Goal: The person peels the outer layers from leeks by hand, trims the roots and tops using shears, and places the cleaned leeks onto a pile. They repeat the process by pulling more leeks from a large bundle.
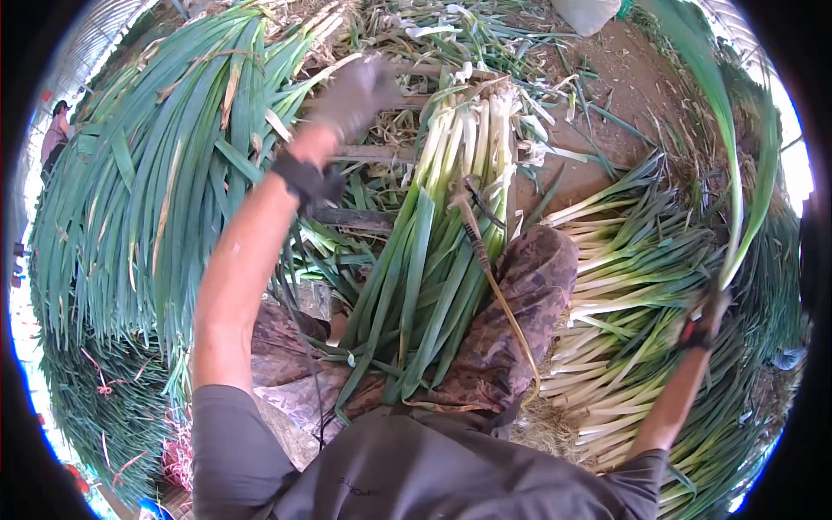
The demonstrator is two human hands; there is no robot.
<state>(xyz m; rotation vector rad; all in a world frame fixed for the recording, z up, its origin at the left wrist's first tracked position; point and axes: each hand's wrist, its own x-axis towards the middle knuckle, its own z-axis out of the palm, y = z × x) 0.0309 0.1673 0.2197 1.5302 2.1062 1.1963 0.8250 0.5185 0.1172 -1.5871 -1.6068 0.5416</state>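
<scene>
- Right hand [711, 305], blurred, stood well out to the right of the bundle; it seemed closed on long green leaves [737, 173] that rose from it, though the exact grip was unclear.
- Left hand [355, 97], seemingly gloved and also blurred, hung above the slats [373, 154], left of the bundle's pale ends; how far it was open, or whether it had hold of anything, I could not tell.
- The bundle [423, 234] lay between the legs [539, 273], green ends toward the body, with a cord [481, 250] slanting past its right side.
- Left of the bundle was a leafy pile [156, 173]; right of it, a row of stalks [607, 299].
- Sorting or gathering looked like the step in hand; a next move with the leaves would have called for clearance beside the bundle.
</scene>
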